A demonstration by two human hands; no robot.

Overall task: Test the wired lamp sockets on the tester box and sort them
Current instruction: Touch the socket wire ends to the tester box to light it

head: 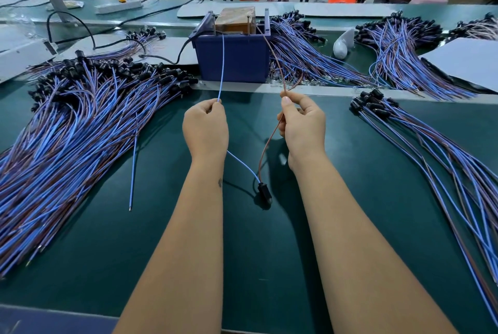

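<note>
Workbench: I see a dark green mat (pixel 269 266) filling the lower and middle frame, with a pale strip across it at mid-height.
Left pile: a big heap of wired lamp sockets (pixel 80 123) covers the left side, blue and brown leads fanning toward the lower left, black sockets bunched at its upper edge.
Right bundle: a smaller bundle of sockets (pixel 431 150) lies at the right, its leads trailing to the lower right corner.
Far piles: more heaps (pixel 310 56) lie beyond the strip, right of the box, toward the upper right.
Tester box: a dark blue bin (pixel 233 60) sits at upper centre, with a brown block and clear cover (pixel 237 19) on top.
Left hand: my left hand (pixel 206 126), at frame centre, pinches the blue lead (pixel 221 69) between thumb and fingertips; that lead runs straight up to the top of the box.
Right hand: my right hand (pixel 303 123), just right of it and apart from it, pinches the brown lead (pixel 272 53), which arcs up to the box's right top edge.
Socket under test: the black lamp socket (pixel 264 193) hangs on both leads below and between my wrists; I cannot tell if it touches the mat.
Stray wire: one loose blue wire (pixel 134 161) lies beside the left pile.
</note>
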